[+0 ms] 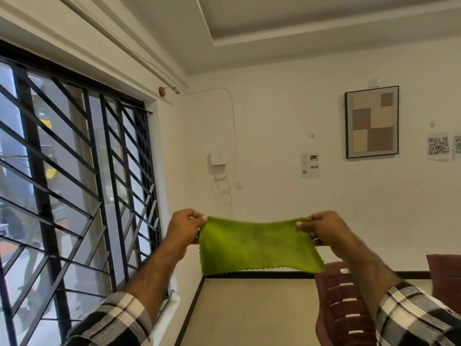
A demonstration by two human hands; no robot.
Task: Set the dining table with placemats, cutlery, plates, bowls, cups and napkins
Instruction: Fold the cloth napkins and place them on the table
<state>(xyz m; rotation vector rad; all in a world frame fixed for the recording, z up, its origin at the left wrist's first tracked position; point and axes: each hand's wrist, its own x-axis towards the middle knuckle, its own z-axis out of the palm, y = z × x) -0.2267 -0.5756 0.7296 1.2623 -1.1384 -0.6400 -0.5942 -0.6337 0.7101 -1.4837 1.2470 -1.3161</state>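
— Napkin (257, 245), the green one, where is it?
— Up in the air, held flat in front of the white wall (274, 146). On the left is a barred window (74, 171). The left hand (185, 227) pinches its left top corner. The right hand (321, 227) pinches the right one. A dark red chair (344, 308) is low on the right.

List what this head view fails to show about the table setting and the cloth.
- Dining table: out of frame; the camera tilts up at the wall.
- Green cloth, pinched by the left hand and right hand: its far face is turned away.
- Chair: cut by the bottom edge and the right sleeve.
- Wall notices: print too small.
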